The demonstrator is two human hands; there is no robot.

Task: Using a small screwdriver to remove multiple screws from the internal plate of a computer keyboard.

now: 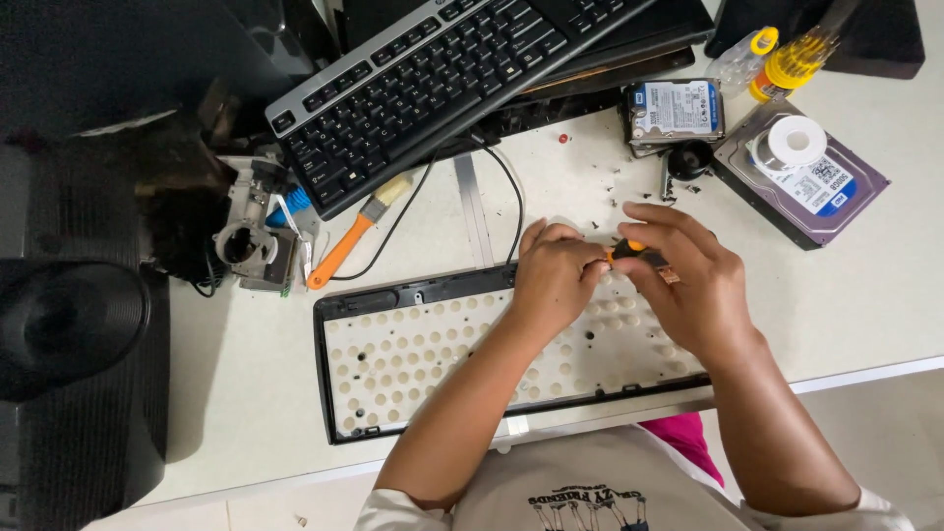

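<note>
1. The left hand and the right hand met over the rear edge of an opened keyboard base, which lay along the near edge of the white counter.
2. Both hands held a small screwdriver with an orange and black handle; the right grip was clamped around the handle, and the left grip was curled together against its other end. Its tip was hidden by the fingers.
3. The keyboard base was a black frame with a pale sheet of round rubber domes, and its black cable ran toward the back of the counter.
4. A complete black keyboard lay slantwise at the rear edge of the counter.
5. An orange-handled brush lay just left of the cable, near a small grey metal part.
6. Two hard drives sat toward the far right corner, a white tape roll on the larger one.
7. Yellow-handled screwdrivers lay behind them.
</note>
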